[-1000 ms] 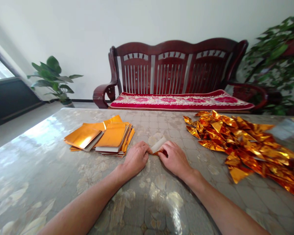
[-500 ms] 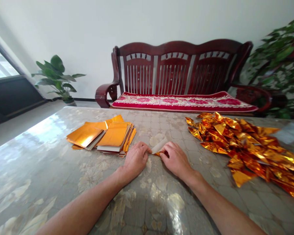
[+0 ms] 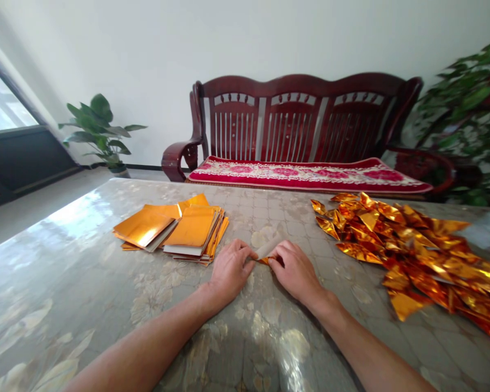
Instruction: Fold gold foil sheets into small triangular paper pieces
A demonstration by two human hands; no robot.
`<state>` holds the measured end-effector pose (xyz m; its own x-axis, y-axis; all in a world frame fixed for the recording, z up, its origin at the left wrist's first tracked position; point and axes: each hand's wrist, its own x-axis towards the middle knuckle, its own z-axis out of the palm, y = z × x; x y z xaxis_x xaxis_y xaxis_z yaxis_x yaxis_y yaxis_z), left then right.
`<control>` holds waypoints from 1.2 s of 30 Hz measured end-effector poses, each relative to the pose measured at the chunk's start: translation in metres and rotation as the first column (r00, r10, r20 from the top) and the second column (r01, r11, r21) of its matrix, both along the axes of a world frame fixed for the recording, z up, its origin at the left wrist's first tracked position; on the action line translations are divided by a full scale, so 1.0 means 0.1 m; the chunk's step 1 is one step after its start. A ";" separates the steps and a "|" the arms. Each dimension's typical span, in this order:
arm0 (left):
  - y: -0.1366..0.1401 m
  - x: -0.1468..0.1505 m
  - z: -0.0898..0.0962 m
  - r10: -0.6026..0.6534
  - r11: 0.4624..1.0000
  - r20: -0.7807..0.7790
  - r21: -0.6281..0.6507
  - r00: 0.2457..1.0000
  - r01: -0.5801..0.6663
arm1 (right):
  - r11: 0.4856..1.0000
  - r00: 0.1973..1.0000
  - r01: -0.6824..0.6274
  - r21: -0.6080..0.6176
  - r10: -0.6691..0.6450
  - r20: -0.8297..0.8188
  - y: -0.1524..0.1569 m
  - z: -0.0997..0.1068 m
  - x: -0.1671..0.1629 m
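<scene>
A sheet of gold foil paper point(image 3: 269, 248), its pale grey back showing, lies between my hands low over the table, with a strip of gold along its near edge. My left hand point(image 3: 233, 267) pinches its left end between thumb and fingers. On the other end, my right hand point(image 3: 292, 268) is closed, fingertips curled on the paper near the gold edge. Left of my left hand is a stack of flat gold foil sheets point(image 3: 191, 226). Over to the right spreads a heap of folded gold foil pieces point(image 3: 404, 234), shiny and pointed.
The table point(image 3: 106, 305) has a glossy cover with a floral and tile pattern. Behind it stands a dark red wooden bench point(image 3: 306, 117) with a red floral seat cover point(image 3: 286, 171). A potted plant point(image 3: 102, 130) is at the left, leafy greenery point(image 3: 469, 103) at the right. Clear plastic point(image 3: 488, 228) lies beyond the heap.
The paper's pale part has been rolled or folded lower, and my fingers have closed in nearer its edge. The whole view has shifted slightly.
</scene>
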<state>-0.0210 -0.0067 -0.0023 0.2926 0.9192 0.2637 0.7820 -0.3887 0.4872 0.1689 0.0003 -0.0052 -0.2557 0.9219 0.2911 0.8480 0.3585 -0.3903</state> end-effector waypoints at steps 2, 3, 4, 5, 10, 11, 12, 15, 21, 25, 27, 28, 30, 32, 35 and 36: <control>0.01 0.02 0.00 -0.004 1.000 0.004 -0.012 1.000 0.004 | 1.000 1.000 -0.006 -0.005 0.006 -0.008 0.00 0.00 0.01; 0.02 0.03 0.00 -0.007 1.000 0.006 -0.017 1.000 0.007 | 1.000 1.000 -0.012 -0.007 0.012 -0.015 -0.01 0.01 0.01; 0.02 0.03 0.01 -0.010 1.000 0.006 -0.021 1.000 0.010 | 1.000 1.000 -0.018 -0.009 0.018 -0.021 -0.01 0.01 0.02; 0.02 0.04 0.01 -0.011 1.000 0.005 -0.022 1.000 0.011 | 1.000 0.999 -0.023 -0.010 0.023 -0.028 -0.01 0.02 0.02; 0.02 0.03 0.03 -0.045 0.999 -0.015 -0.012 0.999 0.045 | 0.999 0.998 -0.038 -0.009 0.037 -0.046 -0.01 0.03 0.01; 0.02 0.03 0.04 -0.055 0.998 -0.020 -0.017 0.998 0.055 | 0.999 0.998 -0.042 -0.004 0.041 -0.047 -0.01 0.03 0.01; 0.02 0.03 0.04 -0.064 0.998 -0.024 -0.023 0.998 0.064 | 0.999 0.998 -0.045 0.001 0.045 -0.046 -0.01 0.03 0.01; 0.02 0.02 0.06 -0.087 0.996 -0.027 -0.031 0.996 0.087 | 0.999 0.998 -0.051 0.014 0.052 -0.048 0.00 0.02 0.02; 0.02 0.06 0.07 -0.050 0.999 -0.035 -0.011 0.998 0.050 | 1.000 0.997 -0.030 0.001 0.030 -0.065 0.00 0.01 0.01; 0.02 0.10 0.07 0.001 1.000 -0.070 0.009 0.998 0.000 | 1.000 0.997 -0.011 -0.005 0.010 -0.078 0.00 0.01 -0.01; 0.03 0.10 0.07 0.008 1.000 -0.085 0.012 0.996 -0.007 | 1.000 0.995 -0.001 -0.006 0.001 -0.096 0.00 0.01 -0.01; 0.03 0.11 0.08 0.011 1.000 -0.092 0.011 0.996 -0.010 | 1.000 0.994 0.005 -0.006 -0.005 -0.108 0.00 0.01 -0.01; 0.03 0.11 0.08 0.018 1.000 -0.104 0.009 0.994 -0.017 | 1.000 0.991 0.016 -0.012 -0.018 -0.131 0.00 0.01 -0.01; 0.04 0.11 0.07 0.020 1.000 -0.110 0.008 0.994 -0.019 | 0.999 0.989 0.027 -0.026 -0.031 -0.147 0.01 0.01 -0.01; 0.04 0.11 0.08 0.025 1.000 -0.125 0.009 0.992 -0.024 | 0.999 0.985 0.026 -0.041 -0.033 -0.168 0.01 0.00 -0.01; 0.04 0.12 0.08 0.027 1.000 -0.134 0.008 0.991 -0.026 | 0.999 0.984 0.019 -0.042 -0.026 -0.174 0.01 0.00 0.00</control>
